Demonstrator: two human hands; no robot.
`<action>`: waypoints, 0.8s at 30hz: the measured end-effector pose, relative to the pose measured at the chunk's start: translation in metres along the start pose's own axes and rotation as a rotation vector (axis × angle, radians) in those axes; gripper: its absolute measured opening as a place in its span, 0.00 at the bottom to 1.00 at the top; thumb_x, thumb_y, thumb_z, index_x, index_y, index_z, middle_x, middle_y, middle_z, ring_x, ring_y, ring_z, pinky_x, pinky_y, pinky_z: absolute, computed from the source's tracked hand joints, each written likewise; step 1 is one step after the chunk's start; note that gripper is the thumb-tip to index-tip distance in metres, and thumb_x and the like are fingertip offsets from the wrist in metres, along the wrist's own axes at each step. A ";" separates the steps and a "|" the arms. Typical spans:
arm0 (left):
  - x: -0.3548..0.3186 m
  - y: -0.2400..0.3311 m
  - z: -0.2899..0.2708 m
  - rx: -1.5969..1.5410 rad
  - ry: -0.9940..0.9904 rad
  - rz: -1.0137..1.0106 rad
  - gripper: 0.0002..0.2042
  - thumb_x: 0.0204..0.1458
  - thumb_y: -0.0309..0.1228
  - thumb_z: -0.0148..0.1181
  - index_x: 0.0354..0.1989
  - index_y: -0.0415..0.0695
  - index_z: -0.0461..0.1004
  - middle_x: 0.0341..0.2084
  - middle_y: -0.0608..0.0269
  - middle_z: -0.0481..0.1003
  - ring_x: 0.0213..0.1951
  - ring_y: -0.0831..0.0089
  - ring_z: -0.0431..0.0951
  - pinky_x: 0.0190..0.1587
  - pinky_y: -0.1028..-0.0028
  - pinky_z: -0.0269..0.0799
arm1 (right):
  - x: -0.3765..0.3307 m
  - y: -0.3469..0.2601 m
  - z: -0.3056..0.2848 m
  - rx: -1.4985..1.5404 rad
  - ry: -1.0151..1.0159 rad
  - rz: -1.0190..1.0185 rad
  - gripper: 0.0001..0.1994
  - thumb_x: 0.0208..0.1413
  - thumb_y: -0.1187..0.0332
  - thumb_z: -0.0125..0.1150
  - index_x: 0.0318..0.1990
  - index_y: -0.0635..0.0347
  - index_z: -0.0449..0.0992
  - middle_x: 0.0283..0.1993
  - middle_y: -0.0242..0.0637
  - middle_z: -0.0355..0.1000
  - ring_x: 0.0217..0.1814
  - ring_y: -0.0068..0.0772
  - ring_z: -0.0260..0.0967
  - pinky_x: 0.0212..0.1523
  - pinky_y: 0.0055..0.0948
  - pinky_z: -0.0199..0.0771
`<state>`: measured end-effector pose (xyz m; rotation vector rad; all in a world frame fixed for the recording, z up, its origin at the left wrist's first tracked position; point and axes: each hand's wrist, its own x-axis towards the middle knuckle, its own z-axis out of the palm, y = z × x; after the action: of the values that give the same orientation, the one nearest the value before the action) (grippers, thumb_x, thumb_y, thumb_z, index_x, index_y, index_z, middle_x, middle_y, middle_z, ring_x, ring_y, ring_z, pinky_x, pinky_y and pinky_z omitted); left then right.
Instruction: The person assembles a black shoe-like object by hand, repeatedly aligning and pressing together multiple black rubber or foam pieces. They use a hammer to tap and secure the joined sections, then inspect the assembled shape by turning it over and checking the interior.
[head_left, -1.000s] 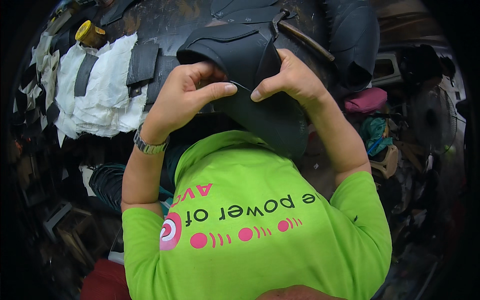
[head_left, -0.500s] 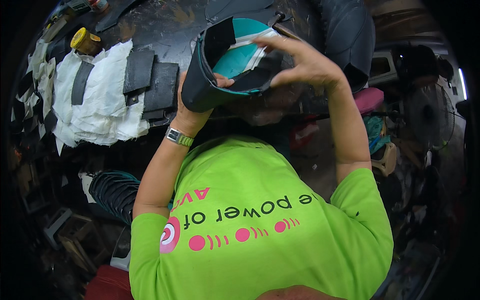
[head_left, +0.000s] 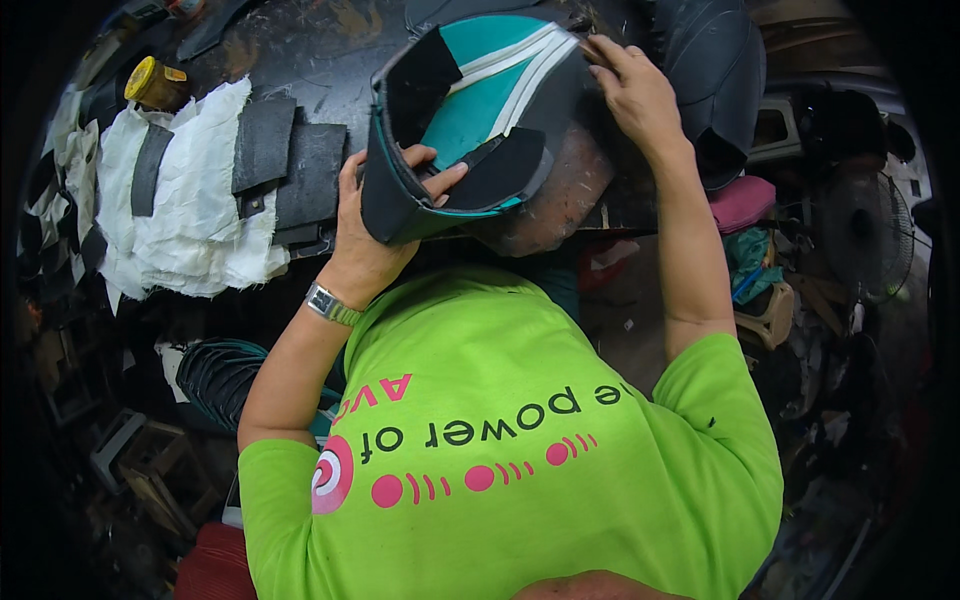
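Observation:
My left hand point(head_left: 365, 215), with a watch on its wrist, grips the near left edge of a black boot upper point(head_left: 400, 200). Its fingers reach over the rim onto the inside. The upper stands open toward me, showing teal lining point(head_left: 470, 100) and white strips point(head_left: 530, 80) running along its seams. At the far right of the upper, my right hand point(head_left: 632, 95) is closed round the wooden handle of a hammer point(head_left: 592, 45). The hammer's head is dark and only partly visible beyond the upper.
On the dark bench point(head_left: 320, 60), left, lie white cloth pieces point(head_left: 195, 200) with dark grey patches point(head_left: 312, 175) and a yellow-lidded jar point(head_left: 155, 84). More black uppers point(head_left: 705, 70) lie at the right. A stack of teal-edged pieces point(head_left: 215, 375) is below left; a fan point(head_left: 865, 230) stands far right.
My right hand has moved away from the inside of the boot upper, up and right, and taken hold of the hammer handle. My left hand still holds the upper, its opening now turned more toward me.

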<state>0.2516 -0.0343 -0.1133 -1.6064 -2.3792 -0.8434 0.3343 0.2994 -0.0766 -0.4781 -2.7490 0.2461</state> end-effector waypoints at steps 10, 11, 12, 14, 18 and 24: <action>0.001 -0.004 0.003 -0.023 0.003 0.003 0.19 0.55 0.31 0.64 0.55 0.64 0.80 0.49 0.68 0.76 0.52 0.68 0.76 0.64 0.58 0.58 | -0.046 -0.030 -0.056 0.478 0.224 0.096 0.20 0.67 0.69 0.58 0.65 0.60 0.71 0.35 0.33 0.74 0.33 0.24 0.69 0.35 0.24 0.68; 0.002 -0.004 0.003 -0.037 0.005 -0.004 0.19 0.55 0.31 0.64 0.55 0.64 0.80 0.49 0.69 0.75 0.52 0.68 0.76 0.64 0.57 0.58 | -0.051 -0.037 -0.064 0.652 0.176 0.220 0.21 0.68 0.67 0.58 0.67 0.59 0.70 0.31 0.27 0.70 0.26 0.13 0.62 0.26 0.14 0.63; 0.002 -0.003 0.002 -0.047 0.004 -0.010 0.19 0.55 0.31 0.63 0.55 0.64 0.80 0.49 0.69 0.75 0.52 0.69 0.75 0.64 0.57 0.58 | -0.058 -0.045 -0.070 0.749 0.166 0.239 0.22 0.68 0.67 0.57 0.68 0.57 0.69 0.29 0.25 0.67 0.23 0.11 0.58 0.21 0.13 0.57; 0.003 -0.001 0.001 -0.028 -0.002 -0.009 0.19 0.55 0.30 0.64 0.55 0.64 0.80 0.49 0.69 0.75 0.53 0.68 0.75 0.64 0.57 0.58 | -0.077 -0.069 -0.065 0.965 0.052 0.266 0.21 0.69 0.68 0.55 0.67 0.58 0.69 0.29 0.26 0.67 0.23 0.12 0.58 0.20 0.15 0.57; -0.003 -0.003 0.004 0.074 -0.042 0.012 0.24 0.47 0.28 0.69 0.56 0.61 0.80 0.50 0.65 0.75 0.54 0.63 0.73 0.59 0.60 0.65 | -0.089 -0.093 -0.034 0.472 -0.308 -0.095 0.18 0.63 0.68 0.59 0.60 0.54 0.72 0.38 0.52 0.77 0.38 0.56 0.77 0.39 0.45 0.78; -0.010 -0.004 0.008 -0.319 0.052 -0.162 0.18 0.58 0.29 0.63 0.58 0.50 0.78 0.52 0.59 0.75 0.57 0.66 0.73 0.59 0.65 0.69 | -0.098 -0.092 -0.029 0.292 -0.309 -0.124 0.21 0.64 0.66 0.59 0.64 0.42 0.68 0.31 0.47 0.74 0.30 0.56 0.75 0.31 0.49 0.75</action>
<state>0.2532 -0.0395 -0.1256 -1.4817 -2.4614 -1.3379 0.4045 0.1826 -0.0584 -0.2037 -2.9515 0.7318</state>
